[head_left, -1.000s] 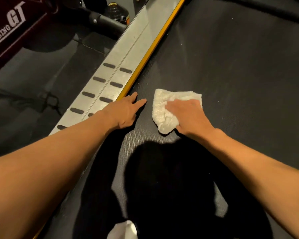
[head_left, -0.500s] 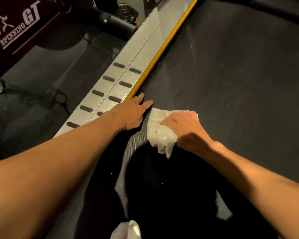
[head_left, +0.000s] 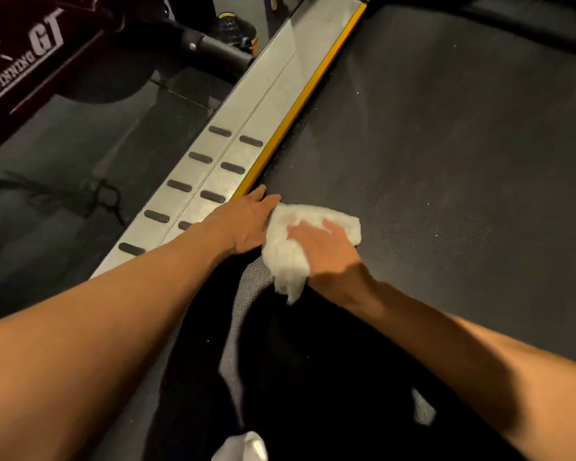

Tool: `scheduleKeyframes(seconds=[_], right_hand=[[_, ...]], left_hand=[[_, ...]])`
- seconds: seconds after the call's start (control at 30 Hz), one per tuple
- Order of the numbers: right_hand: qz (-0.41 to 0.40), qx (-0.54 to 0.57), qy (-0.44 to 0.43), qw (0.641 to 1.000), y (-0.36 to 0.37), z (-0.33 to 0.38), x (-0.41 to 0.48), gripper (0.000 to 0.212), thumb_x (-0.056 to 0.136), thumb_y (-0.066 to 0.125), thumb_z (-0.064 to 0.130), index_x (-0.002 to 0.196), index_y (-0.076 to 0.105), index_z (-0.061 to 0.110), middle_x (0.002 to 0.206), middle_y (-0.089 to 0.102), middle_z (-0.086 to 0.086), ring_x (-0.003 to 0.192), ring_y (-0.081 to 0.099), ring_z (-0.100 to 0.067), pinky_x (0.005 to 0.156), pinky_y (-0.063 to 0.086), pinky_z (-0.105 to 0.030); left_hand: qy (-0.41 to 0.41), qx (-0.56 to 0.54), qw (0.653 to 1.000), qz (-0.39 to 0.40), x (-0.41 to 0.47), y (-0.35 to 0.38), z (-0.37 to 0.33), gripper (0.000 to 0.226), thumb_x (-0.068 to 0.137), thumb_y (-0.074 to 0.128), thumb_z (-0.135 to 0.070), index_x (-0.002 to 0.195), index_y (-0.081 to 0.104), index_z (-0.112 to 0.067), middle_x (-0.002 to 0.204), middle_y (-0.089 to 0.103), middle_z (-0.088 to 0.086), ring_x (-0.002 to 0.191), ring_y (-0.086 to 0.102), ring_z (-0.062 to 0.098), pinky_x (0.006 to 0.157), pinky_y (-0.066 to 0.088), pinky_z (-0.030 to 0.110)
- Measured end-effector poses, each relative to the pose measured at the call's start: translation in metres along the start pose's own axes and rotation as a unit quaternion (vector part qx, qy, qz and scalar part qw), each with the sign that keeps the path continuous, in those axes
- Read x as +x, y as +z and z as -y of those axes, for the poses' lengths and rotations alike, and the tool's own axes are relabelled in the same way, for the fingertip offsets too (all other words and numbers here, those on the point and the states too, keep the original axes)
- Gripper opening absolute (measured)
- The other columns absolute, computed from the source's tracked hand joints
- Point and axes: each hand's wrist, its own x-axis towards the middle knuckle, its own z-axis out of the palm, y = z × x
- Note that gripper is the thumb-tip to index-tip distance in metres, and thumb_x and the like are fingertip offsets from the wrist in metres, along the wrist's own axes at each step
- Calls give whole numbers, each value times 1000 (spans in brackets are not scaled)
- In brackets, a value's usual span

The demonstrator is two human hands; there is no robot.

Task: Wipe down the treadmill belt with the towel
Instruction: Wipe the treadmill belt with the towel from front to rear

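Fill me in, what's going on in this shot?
A person is wiping a treadmill belt by hand. The right hand presses a white towel flat on the belt near its left edge. The left hand rests open beside it, at the yellow strip and silver side rail, touching the towel's edge. Pale specks show on the belt farther right.

Both bare forearms reach forward from bottom of view, converging. Left hand [head_left: 243, 224] flat, palm down, fingers together and extended, pointing forward and to right; fingertips close to right hand. Right hand [head_left: 326, 251] palm down, fingers spread and slightly curled, pressing down on white towel [head_left: 286, 257]; wrist bent, partly in shadow. Hands just beside each other, left slightly ahead.
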Motion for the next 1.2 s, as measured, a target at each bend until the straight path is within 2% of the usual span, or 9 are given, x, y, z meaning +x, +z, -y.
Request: scheduleKeyframes(seconds=[0.13, 0.23, 0.47, 0.6, 0.73, 0.9, 1.0, 1.13, 1.2], right_hand=[[-33, 156, 79, 984, -33, 11, -6, 22, 90, 61, 21, 111, 57, 16, 83, 61, 2, 83, 64, -15, 73, 44, -17], [-150, 297, 150, 931, -56, -20, 21, 23, 89, 52, 24, 111, 51, 21, 91, 62, 1, 86, 61, -23, 71, 50, -37], [-54, -52, 88, 993, -14, -45, 45, 67, 80, 69, 30, 139, 39, 20, 125, 44, -8, 105, 47, -29, 87, 37, -43], [-87, -2, 98, 991, -17, -43, 52, 51, 79, 64, 11, 127, 49, 20, 109, 47, -6, 91, 51, -28, 77, 41, -37], [-103, 140, 154, 973, -21, -35, 57, 23, 79, 52, 18, 101, 54, 26, 94, 53, -1, 83, 54, -24, 66, 38, -32], [-127, 416, 188, 880, -41, -16, 44, 15, 86, 64, 26, 100, 61, 29, 94, 65, 11, 90, 63, -10, 75, 50, -27], [-114, 539, 204, 809, -55, -17, 41, 37, 80, 76, 32, 113, 60, 28, 101, 69, 9, 92, 66, -5, 75, 52, -18], [-71, 643, 214, 732, -66, -23, 44, 38, 80, 78, 11, 114, 61, 15, 111, 70, -16, 100, 69, -28, 86, 57, -45], [-60, 683, 239, 687, -75, -28, 41, 40, 79, 75, -1, 116, 62, 4, 107, 69, -23, 97, 70, -34, 80, 58, -49]], left_hand=[[-2, -1, 1000, 10, -3, 1, 2, 70, 95, 49, -26, 154, 12, -20, 161, 8, 14, 145, 23, 29, 113, 29, 38], [6, -1, 1000, -4, -2, 2, 7, 76, 86, 53, -11, 153, 17, -21, 159, 17, 15, 143, 28, 29, 110, 36, 40], [19, -31, 998, -48, -5, 2, 6, 51, 86, 45, -7, 138, 44, -10, 139, 48, 12, 126, 48, 31, 101, 43, 45], [15, -57, 997, -59, -8, 5, 9, 43, 85, 46, -5, 128, 52, -10, 124, 56, 12, 112, 55, 29, 93, 46, 41], [-61, -194, 970, -130, -14, -5, -11, 23, 90, 46, -14, 105, 64, -12, 100, 64, 9, 91, 58, 26, 70, 44, 31], [-126, -540, 829, -73, -18, -17, -58, 22, 90, 51, -3, 82, 62, -20, 90, 66, 12, 81, 60, 25, 78, 52, 40], [-121, -525, 836, -100, -16, -23, -79, 15, 88, 54, -3, 85, 66, -11, 94, 69, 20, 82, 63, 26, 85, 53, 45], [-96, -544, 827, -103, -17, -30, -83, 19, 85, 55, 3, 91, 70, -7, 87, 66, 16, 79, 57, 21, 77, 49, 37], [-104, -613, 777, -96, -22, -36, -77, 21, 85, 57, 6, 99, 72, -2, 95, 69, 21, 79, 57, 22, 77, 49, 36]])
